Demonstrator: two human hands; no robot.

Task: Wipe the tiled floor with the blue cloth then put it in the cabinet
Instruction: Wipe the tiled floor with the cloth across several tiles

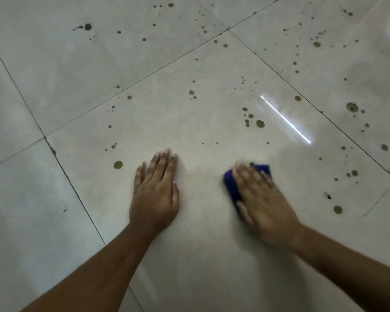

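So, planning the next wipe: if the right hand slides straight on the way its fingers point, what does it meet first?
Probably bare tile; the right hand on the blue cloth points up-left, toward no nearby spot.

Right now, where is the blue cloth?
In the head view, the blue cloth is on the tiled floor, lower right, under the right hand.

The right hand is motion-blurred and covers most of the folded blue cloth; both forearms run past the bottom edge.
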